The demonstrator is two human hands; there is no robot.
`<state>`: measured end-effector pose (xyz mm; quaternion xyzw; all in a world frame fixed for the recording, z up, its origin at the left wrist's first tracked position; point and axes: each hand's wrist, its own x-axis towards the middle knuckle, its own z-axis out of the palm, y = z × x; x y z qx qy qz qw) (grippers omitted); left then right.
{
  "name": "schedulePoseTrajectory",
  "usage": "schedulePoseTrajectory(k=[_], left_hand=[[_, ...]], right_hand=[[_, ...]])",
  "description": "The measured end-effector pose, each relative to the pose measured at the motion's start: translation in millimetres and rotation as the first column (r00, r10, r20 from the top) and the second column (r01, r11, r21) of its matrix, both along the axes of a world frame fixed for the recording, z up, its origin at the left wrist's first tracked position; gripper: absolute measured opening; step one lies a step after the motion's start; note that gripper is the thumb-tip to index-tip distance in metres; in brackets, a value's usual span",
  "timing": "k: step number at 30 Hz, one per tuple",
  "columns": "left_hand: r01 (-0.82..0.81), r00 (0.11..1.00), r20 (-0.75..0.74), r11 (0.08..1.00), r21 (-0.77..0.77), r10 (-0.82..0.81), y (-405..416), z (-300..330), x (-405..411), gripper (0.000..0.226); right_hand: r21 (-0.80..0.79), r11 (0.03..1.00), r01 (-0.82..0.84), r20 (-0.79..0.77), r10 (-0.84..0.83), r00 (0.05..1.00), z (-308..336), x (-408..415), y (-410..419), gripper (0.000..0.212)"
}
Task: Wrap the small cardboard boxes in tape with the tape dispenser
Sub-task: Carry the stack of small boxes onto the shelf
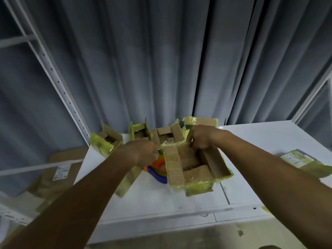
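Brown cardboard boxes [195, 164], yellow-green tape; orange-blue tape dispenser [158, 169]; grey curtain [161, 60].

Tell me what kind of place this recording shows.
Probably a packing or storage room. A white table holds taped cardboard boxes, perforated metal shelving stands at the left, flattened cartons lie on the floor, and a grey curtain hangs behind.

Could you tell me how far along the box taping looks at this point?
Several boxes at the back already carry yellowish tape. The open box is in hand: the right hand grips its far edge, the left hand works above the tape dispenser. Its flaps remain open.
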<state>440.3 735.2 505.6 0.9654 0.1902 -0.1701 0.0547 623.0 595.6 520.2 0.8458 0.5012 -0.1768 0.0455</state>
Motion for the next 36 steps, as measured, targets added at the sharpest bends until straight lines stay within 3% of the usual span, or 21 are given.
schedulePoseTrajectory(k=[9, 13, 16, 25, 30, 36], left_hand=[[0.006, 0.998, 0.066, 0.998, 0.07, -0.011, -10.2, -66.7, 24.0, 0.018], [-0.002, 0.996, 0.087, 1.0, 0.015, 0.0, -17.3, -85.0, 16.8, 0.021], [0.013, 0.999, 0.032, 1.0, 0.009, -0.013, -25.1, -82.1, 4.8, 0.013], [0.023, 0.995, 0.096, 1.0, 0.016, -0.025, -50.1, -63.3, -33.3, 0.037], [-0.009, 0.971, 0.239, 1.0, 0.013, 0.006, -52.9, -50.3, -48.7, 0.027], [-0.01, 0.966, 0.257, 1.0, 0.02, 0.005, -60.6, -48.4, -66.5, 0.027]], right_hand=[[0.036, 0.999, -0.007, 0.104, 0.003, 0.995, -63.9, 11.0, -15.2, 0.04], [0.039, 0.999, 0.022, 0.046, -0.023, 0.999, -83.0, 2.9, -26.2, 0.046], [0.031, 0.999, 0.018, 0.047, -0.02, 0.999, -79.4, -8.9, -35.9, 0.047], [0.013, 1.0, 0.006, 0.113, -0.008, 0.994, -65.5, -38.4, -58.3, 0.045], [0.012, 1.0, 0.01, 0.148, -0.011, 0.989, -52.1, -45.7, -62.6, 0.041], [0.032, 0.999, 0.009, 0.176, -0.014, 0.984, -52.9, -50.3, -70.1, 0.039]])
